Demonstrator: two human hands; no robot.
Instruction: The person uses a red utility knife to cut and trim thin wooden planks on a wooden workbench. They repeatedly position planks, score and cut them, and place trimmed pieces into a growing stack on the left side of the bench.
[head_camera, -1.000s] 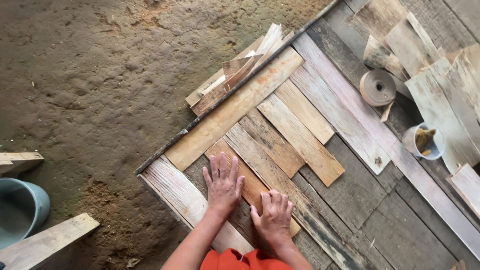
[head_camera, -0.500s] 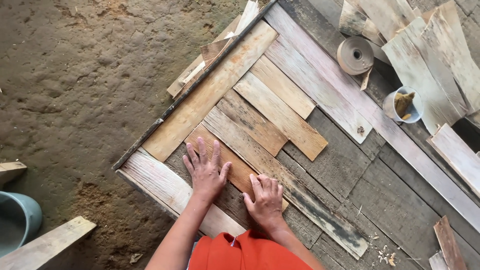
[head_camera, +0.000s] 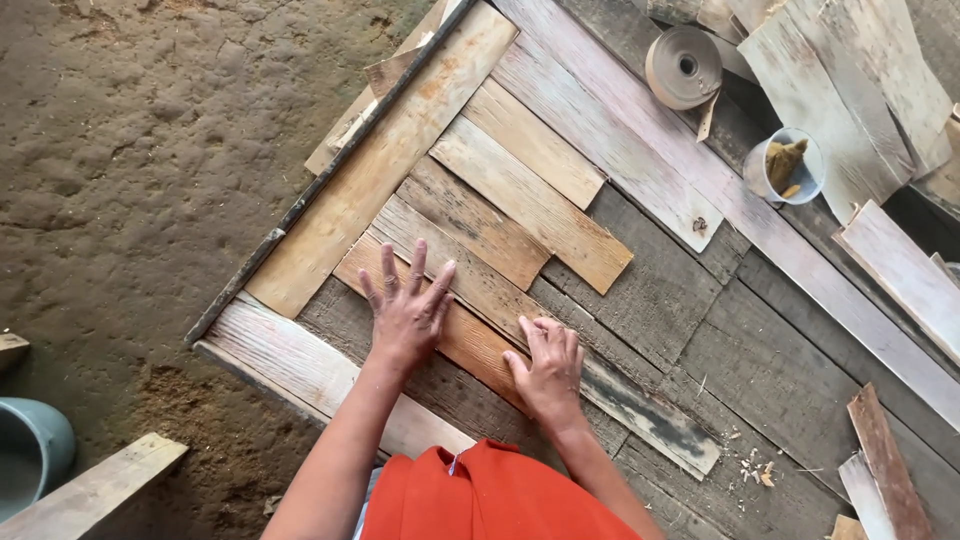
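Observation:
My left hand (head_camera: 408, 308) lies flat with fingers spread on a short reddish-brown plank (head_camera: 470, 340), which lies among several wood planks set side by side on a dark board platform (head_camera: 700, 340). My right hand (head_camera: 548, 365) presses the same plank near its lower end, fingers slightly curled and resting on top. A longer grey plank (head_camera: 520, 305) lies against the reddish one on its upper side. A long tan plank (head_camera: 385, 165) runs along the platform's left edge. Neither hand grips anything.
A roll of brown tape (head_camera: 684, 66) and a white cup with a brush (head_camera: 783, 168) sit at the upper right, near a heap of pale boards (head_camera: 850, 70). Dirt floor (head_camera: 130, 150) lies to the left, with a blue bucket (head_camera: 30, 465) and a loose board (head_camera: 95, 490).
The view has shifted so the planks sit higher and closer. Both hands stay pressed on the reddish plank, with the right hand's fingers now a little more curled.

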